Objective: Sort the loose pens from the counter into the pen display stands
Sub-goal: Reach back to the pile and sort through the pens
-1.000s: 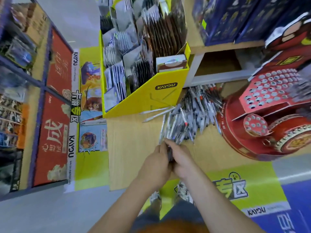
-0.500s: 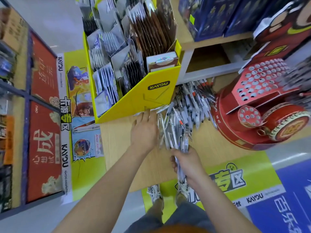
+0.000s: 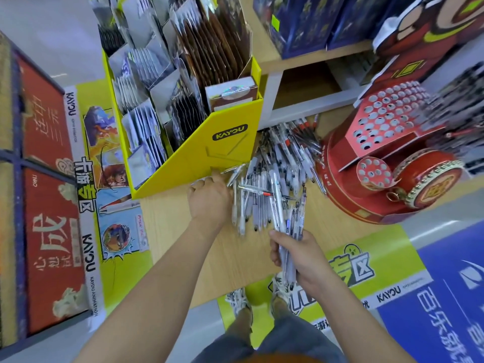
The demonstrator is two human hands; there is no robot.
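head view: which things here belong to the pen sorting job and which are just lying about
Job: loose pens, pen bundle, right hand gripping it, left hand at the pile, red pen display stand, wooden counter.
Just lying about: yellow KAYOU card display, blue boxes.

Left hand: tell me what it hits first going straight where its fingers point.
Probably the lower side wall of the yellow display box: the left hand points away from the person, fingertips nearly at it. The loose pens lie just to its right. Depth is unclear.
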